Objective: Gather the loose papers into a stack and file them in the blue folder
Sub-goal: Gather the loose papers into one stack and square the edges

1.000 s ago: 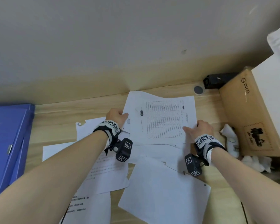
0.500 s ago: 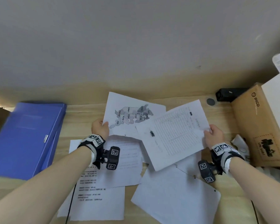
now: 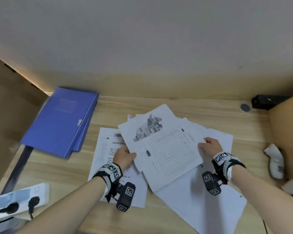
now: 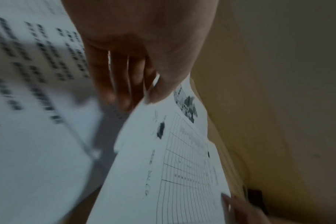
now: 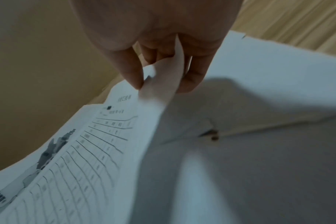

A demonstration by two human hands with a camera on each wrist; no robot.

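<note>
Both hands hold a small bundle of papers above the wooden desk (image 3: 210, 114): a sheet with a printed table (image 3: 172, 154) on top and a map sheet (image 3: 145, 127) under it. My left hand (image 3: 125, 157) pinches the bundle's left edge, thumb on top (image 4: 159, 91). My right hand (image 3: 208, 146) pinches the right edge between thumb and fingers (image 5: 159, 78). More loose sheets lie flat below: a text page (image 3: 105, 149) on the left and blank pages (image 3: 201, 205) at the front right. The blue folder (image 3: 61, 120) lies closed at the back left.
A cardboard box (image 3: 287, 137) stands at the right edge with white objects (image 3: 276, 159) beside it. A black device (image 3: 267, 101) and a round disc (image 3: 245, 107) sit at the back right. A white power strip (image 3: 17, 201) with plugs lies front left. A wall runs behind the desk.
The two held sheets have been brought together, the table sheet sliding over the map sheet. Both hands moved toward me, and the view swung left, showing more of the blue folder.
</note>
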